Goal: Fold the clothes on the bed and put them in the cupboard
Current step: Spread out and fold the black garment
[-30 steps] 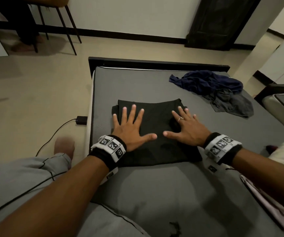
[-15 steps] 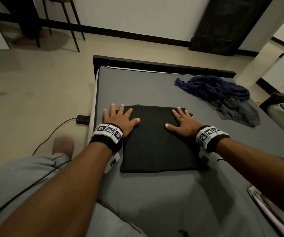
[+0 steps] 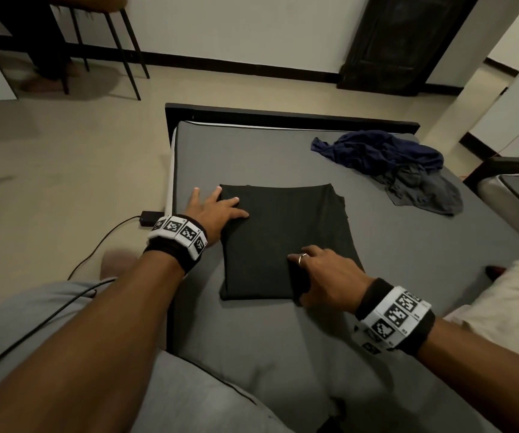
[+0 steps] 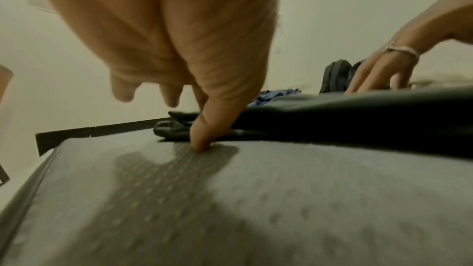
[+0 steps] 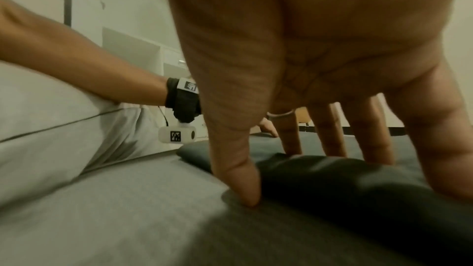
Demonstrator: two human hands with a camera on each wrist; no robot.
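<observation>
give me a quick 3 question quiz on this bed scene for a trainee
1. True or false: the black folded garment lies flat on the bed.
2. Which hand has its thumb at the garment's near edge with fingers on top? A) left hand B) right hand
3. Fill in: the unfolded clothes still waiting, the blue and grey pile, lie at the bed's far ____ corner.

Key: 1 true; 2 B; 3 right
</observation>
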